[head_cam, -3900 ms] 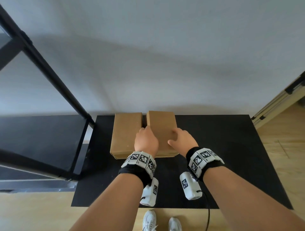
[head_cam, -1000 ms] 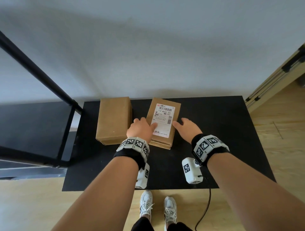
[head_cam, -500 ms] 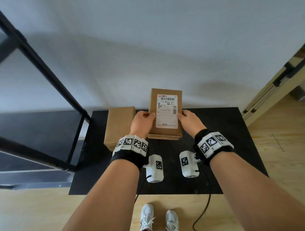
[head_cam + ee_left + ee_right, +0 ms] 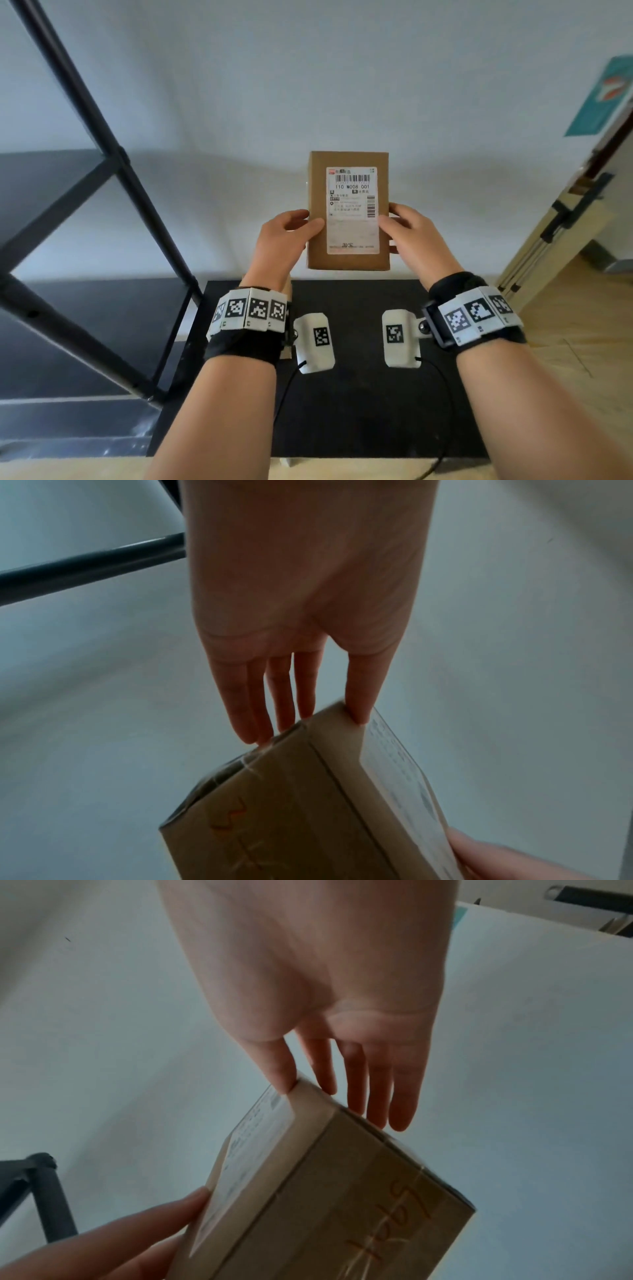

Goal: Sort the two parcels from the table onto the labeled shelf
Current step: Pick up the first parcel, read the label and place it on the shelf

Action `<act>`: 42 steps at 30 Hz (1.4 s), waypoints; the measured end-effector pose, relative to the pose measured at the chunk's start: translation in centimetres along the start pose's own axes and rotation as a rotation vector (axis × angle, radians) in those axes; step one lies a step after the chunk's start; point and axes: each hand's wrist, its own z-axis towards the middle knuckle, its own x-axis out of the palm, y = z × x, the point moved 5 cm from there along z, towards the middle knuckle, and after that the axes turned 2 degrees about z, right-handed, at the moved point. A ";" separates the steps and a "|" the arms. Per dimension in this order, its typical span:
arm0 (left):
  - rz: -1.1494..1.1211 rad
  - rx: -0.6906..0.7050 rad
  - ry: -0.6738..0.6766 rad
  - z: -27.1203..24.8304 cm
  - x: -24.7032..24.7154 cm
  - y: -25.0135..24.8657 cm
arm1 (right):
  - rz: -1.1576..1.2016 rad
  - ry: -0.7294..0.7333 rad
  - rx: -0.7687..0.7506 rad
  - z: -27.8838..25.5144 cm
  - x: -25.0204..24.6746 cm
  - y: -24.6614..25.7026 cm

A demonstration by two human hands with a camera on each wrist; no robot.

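Note:
I hold a brown cardboard parcel (image 4: 348,210) upright above the black table (image 4: 359,404), its white shipping label facing me. My left hand (image 4: 289,231) pinches its left edge, thumb on the front and fingers behind. My right hand (image 4: 406,231) pinches the right edge the same way. The left wrist view shows the left hand (image 4: 308,718) on the parcel (image 4: 301,804). In the right wrist view the right hand (image 4: 322,1096) grips the parcel (image 4: 342,1191), whose end face bears orange handwriting. My left wrist hides nearly all of the second parcel (image 4: 289,286).
A black metal shelf (image 4: 102,144) with dark boards stands to the left of the table. White wall is behind. At the right are a door frame (image 4: 565,219), a teal poster (image 4: 603,99) and wooden floor. Camera cables hang over the table's front edge.
The labelled parcel, lying label-up on the table a second ago, has been lifted by both hands and raised upright well above the table. The other parcel stays on the table.

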 end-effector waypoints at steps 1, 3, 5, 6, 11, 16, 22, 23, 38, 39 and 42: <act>-0.017 0.023 -0.002 -0.1 -0.3 -0.7 | 0.002 -0.013 -0.017 0.0 -0.2 0.6; -0.058 0.073 -0.012 -0.3 -0.9 -2.0 | 0.013 -0.041 -0.055 -0.1 -0.5 1.9; -0.091 0.112 -0.017 -0.5 -1.5 -3.1 | 0.034 -0.068 -0.084 -0.2 -0.9 3.1; -0.109 0.128 -0.017 -0.6 -1.8 -3.6 | 0.044 -0.078 -0.097 -0.3 -1.1 3.6; -0.182 0.210 -0.008 -1.7 -3.3 -5.6 | 0.110 -0.125 -0.160 -0.7 -1.8 5.9; -0.237 0.265 -0.001 -2.7 -4.3 -6.7 | 0.185 -0.130 -0.226 -1.6 -1.8 7.5; -0.256 0.277 0.007 -3.4 -5.1 -6.8 | 0.187 -0.128 -0.265 -2.2 -1.4 8.4; -0.258 0.279 0.010 -3.4 -5.2 -6.9 | 0.187 -0.129 -0.268 -2.3 -1.3 8.4; -0.268 0.311 0.009 -4.4 -6.2 -7.6 | 0.212 -0.153 -0.256 -3.3 -1.2 9.0; -0.266 0.309 0.005 -4.4 -6.3 -7.7 | 0.207 -0.153 -0.251 -3.3 -1.2 9.0; -0.253 0.298 -0.017 -4.6 -6.4 -7.7 | 0.197 -0.162 -0.234 -3.5 -1.2 9.1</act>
